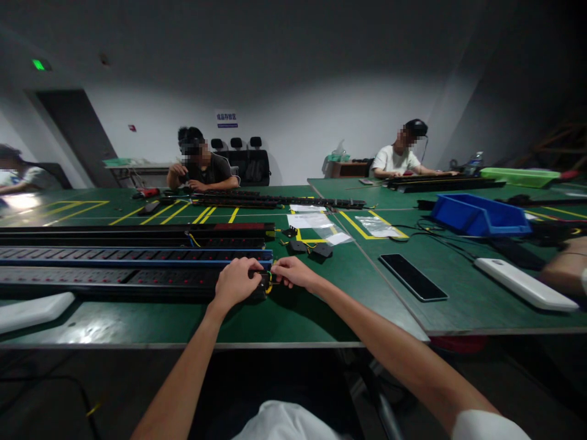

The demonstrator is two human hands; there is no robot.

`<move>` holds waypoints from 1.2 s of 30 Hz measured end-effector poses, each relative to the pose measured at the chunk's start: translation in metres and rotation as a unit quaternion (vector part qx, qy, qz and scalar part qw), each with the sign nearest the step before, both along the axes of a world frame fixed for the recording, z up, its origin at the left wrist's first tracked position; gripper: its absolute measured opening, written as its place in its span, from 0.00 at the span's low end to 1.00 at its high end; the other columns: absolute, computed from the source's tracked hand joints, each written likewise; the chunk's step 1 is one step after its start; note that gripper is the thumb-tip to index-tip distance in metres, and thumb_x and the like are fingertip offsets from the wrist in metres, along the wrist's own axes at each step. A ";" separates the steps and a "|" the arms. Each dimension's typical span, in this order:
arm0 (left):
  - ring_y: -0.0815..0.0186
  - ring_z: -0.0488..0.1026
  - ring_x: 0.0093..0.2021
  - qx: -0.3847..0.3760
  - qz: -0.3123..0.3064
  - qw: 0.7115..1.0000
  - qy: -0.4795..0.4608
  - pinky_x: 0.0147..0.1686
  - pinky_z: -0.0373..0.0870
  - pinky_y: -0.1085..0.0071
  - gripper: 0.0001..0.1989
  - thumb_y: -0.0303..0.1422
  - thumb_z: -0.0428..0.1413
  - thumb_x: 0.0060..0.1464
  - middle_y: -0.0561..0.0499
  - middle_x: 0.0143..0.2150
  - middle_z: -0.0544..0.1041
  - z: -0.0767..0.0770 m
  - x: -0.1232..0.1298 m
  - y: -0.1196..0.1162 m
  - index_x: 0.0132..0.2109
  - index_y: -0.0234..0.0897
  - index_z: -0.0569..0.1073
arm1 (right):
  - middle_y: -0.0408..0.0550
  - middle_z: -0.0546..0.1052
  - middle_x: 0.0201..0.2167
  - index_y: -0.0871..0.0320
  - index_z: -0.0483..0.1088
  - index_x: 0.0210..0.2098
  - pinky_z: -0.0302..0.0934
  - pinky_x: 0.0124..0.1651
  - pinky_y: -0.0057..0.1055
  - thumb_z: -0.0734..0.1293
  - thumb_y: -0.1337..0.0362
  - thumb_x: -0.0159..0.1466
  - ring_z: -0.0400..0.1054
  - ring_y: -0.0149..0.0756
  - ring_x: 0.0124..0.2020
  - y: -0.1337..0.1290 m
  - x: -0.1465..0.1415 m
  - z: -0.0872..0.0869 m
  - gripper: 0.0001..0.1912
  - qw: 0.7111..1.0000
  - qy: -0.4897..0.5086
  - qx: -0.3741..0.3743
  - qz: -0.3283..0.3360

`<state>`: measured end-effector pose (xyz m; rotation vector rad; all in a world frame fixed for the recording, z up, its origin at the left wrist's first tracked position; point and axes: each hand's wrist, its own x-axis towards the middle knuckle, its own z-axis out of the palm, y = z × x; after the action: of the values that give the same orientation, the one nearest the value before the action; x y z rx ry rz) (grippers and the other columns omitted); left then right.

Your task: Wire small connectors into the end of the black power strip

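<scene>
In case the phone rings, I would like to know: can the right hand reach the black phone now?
Probably yes: nothing seems to stand between the right hand and the black phone on the green table. However, that hand is busy at the wires, so it should come free first.

Both arms are extended forward, forearms bared, angled in toward each other. Left arm is slanted up and rightward, wrist slightly bent; left hand is held palm down, its fingers bent, thumb set opposite. Right arm is stretched diagonally leftward; right hand is turned inward, fingers curled, thumb and index held close. Hands are placed just beside each other; full closure of the fingers can't be made out.
</scene>
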<state>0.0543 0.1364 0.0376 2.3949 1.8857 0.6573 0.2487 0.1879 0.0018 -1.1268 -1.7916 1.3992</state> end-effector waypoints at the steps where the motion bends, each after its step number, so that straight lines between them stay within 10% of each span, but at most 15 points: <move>1: 0.60 0.73 0.44 -0.001 0.002 1.000 0.001 0.42 0.70 0.68 0.11 0.32 0.53 0.54 0.52 0.42 0.79 0.000 0.000 0.000 0.41 0.45 0.78 | 0.39 0.71 0.21 0.60 0.69 0.29 0.55 0.17 0.18 0.67 0.62 0.65 0.60 0.21 0.17 0.000 -0.001 -0.001 0.10 1.000 -0.001 0.001 0.001; 7: 0.60 0.73 0.44 0.001 -0.003 1.000 -0.001 0.41 0.69 0.68 0.10 0.34 0.54 0.54 0.52 0.42 0.79 0.000 -0.001 0.000 0.41 0.46 0.78 | 0.42 0.75 0.25 0.58 0.71 0.32 0.57 0.24 0.22 0.64 0.60 0.66 0.65 0.26 0.21 0.000 0.006 0.005 0.09 0.992 -0.075 0.097 -0.024; 13: 0.60 0.73 0.44 -0.001 -0.007 1.000 -0.012 0.40 0.69 0.67 0.10 0.35 0.53 0.54 0.53 0.42 0.79 -0.001 -0.003 0.000 0.41 0.48 0.78 | 0.51 0.78 0.37 0.55 0.72 0.49 0.60 0.40 0.30 0.62 0.57 0.67 0.72 0.41 0.42 0.022 0.065 0.030 0.15 0.859 -0.262 0.305 -0.316; 18: 0.60 0.73 0.44 0.000 -0.009 1.000 -0.020 0.41 0.69 0.66 0.11 0.36 0.53 0.55 0.53 0.42 0.79 -0.001 -0.003 0.001 0.41 0.48 0.78 | 0.61 0.76 0.50 0.62 0.65 0.60 0.61 0.47 0.36 0.69 0.47 0.59 0.70 0.50 0.50 0.050 0.113 0.014 0.37 0.861 -0.360 0.263 -0.246; 23: 0.59 0.73 0.45 -0.005 -0.011 1.000 -0.015 0.41 0.68 0.66 0.11 0.36 0.52 0.55 0.52 0.43 0.79 0.000 -0.004 0.000 0.42 0.48 0.78 | 0.56 0.78 0.48 0.57 0.68 0.58 0.62 0.46 0.33 0.75 0.54 0.53 0.72 0.48 0.49 0.056 0.120 0.003 0.35 0.868 -0.363 0.250 -0.228; 36: 0.60 0.72 0.46 -0.013 -0.006 1.000 -0.011 0.44 0.67 0.66 0.12 0.37 0.52 0.55 0.53 0.44 0.78 0.000 -0.003 0.000 0.43 0.48 0.78 | 0.55 0.76 0.51 0.55 0.65 0.60 0.64 0.51 0.43 0.67 0.53 0.60 0.68 0.52 0.54 0.056 0.144 0.019 0.30 0.776 -0.393 0.141 -0.472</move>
<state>0.0509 0.1366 0.0380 2.3710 1.8589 0.6513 0.3925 0.2443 0.0207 -2.1843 -1.3822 0.0184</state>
